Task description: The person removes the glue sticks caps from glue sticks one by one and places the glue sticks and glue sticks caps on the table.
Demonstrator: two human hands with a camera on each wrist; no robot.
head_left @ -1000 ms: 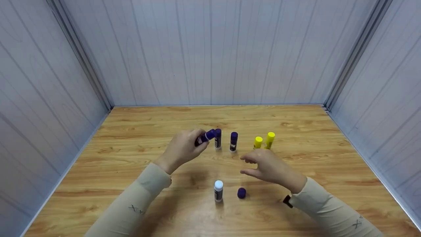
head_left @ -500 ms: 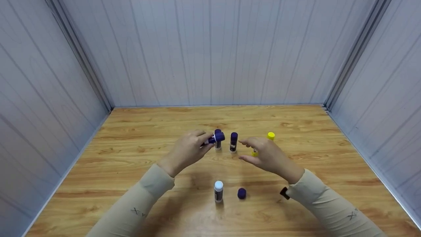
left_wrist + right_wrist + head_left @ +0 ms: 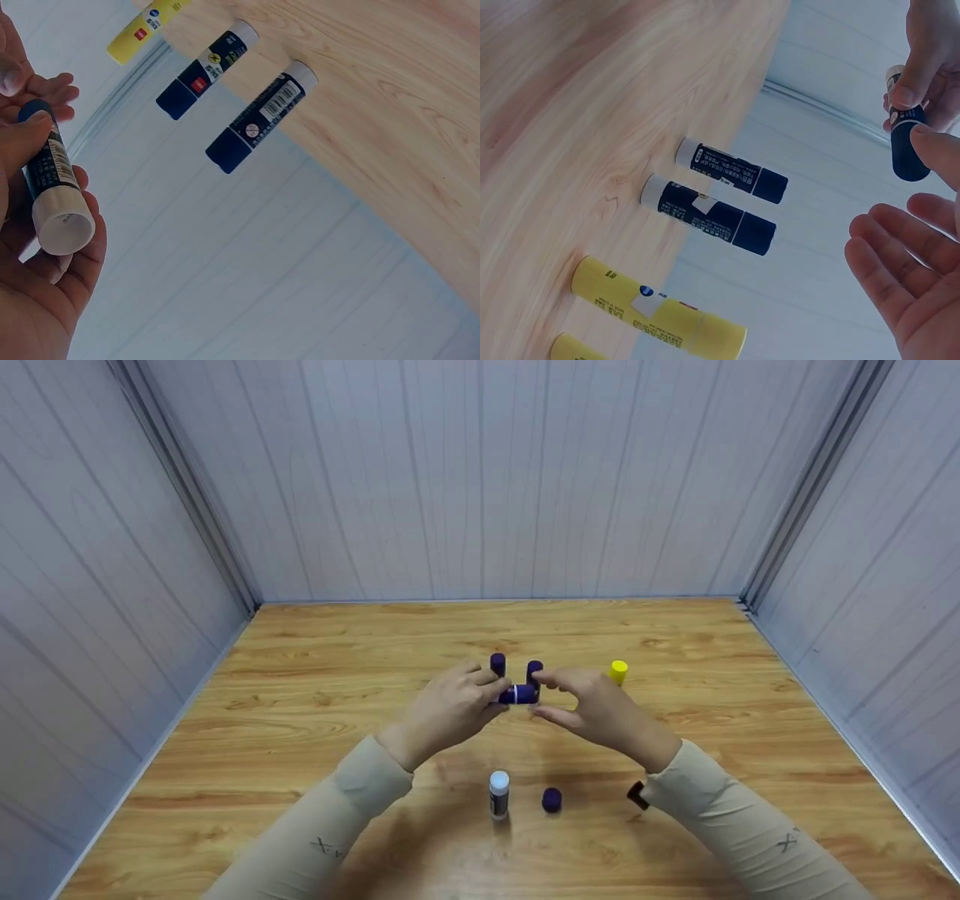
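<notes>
My left hand (image 3: 454,703) grips a navy glue stick (image 3: 523,694), held level above the table with its capped end pointing right. In the left wrist view, the white base of that glue stick (image 3: 54,161) faces the camera. My right hand (image 3: 604,711) is at the capped end, fingers and thumb spread apart around it. The right wrist view shows its thumb (image 3: 939,154) overlapping the edge of the navy cap (image 3: 909,154), while the other fingers stay clear. Behind the hands stand two navy glue sticks, one on the left (image 3: 498,661) and one on the right (image 3: 535,668).
Nearer the front, a white-topped glue stick without its navy cap (image 3: 499,795) stands upright beside a loose navy cap (image 3: 552,800). Two yellow glue sticks stand to the right; one (image 3: 619,672) shows behind the right hand, the other (image 3: 574,349) in the right wrist view.
My left hand has carried the glue stick to the right and turned it level. My right hand has moved up and left to its capped end, now hiding one yellow glue stick.
</notes>
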